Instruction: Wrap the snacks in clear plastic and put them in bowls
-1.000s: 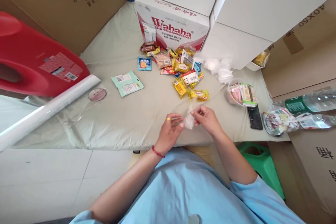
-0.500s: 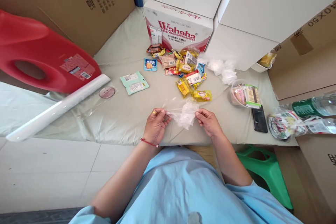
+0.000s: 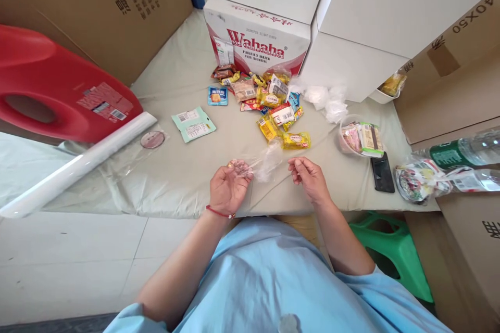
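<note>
A crumpled clear plastic bag [image 3: 269,160] stretches from my left hand [image 3: 230,184] toward the middle of the table. My left palm is turned up, its thumb and fingers closed on one end of the film, which lies over the fingertips. My right hand [image 3: 308,177] is just right of the bag, apart from it, with thumb and curled fingers together and nothing visible in them. Right beyond the bag lies a yellow snack packet [image 3: 296,140], at the near end of a pile of small snack packets [image 3: 269,98].
A red jug [image 3: 66,88] and a white plastic roll [image 3: 82,164] lie left, near a mint-green packet [image 3: 194,124]. Crumpled plastic bags [image 3: 326,101], a bowl of packets [image 3: 361,138], a phone [image 3: 383,173] and bottles [image 3: 464,153] are on the right. Boxes [image 3: 258,36] stand behind.
My right hand has let go of the plastic bag and is now apart from it. My left hand has turned palm up, still holding the bag. The view has shifted slightly.
</note>
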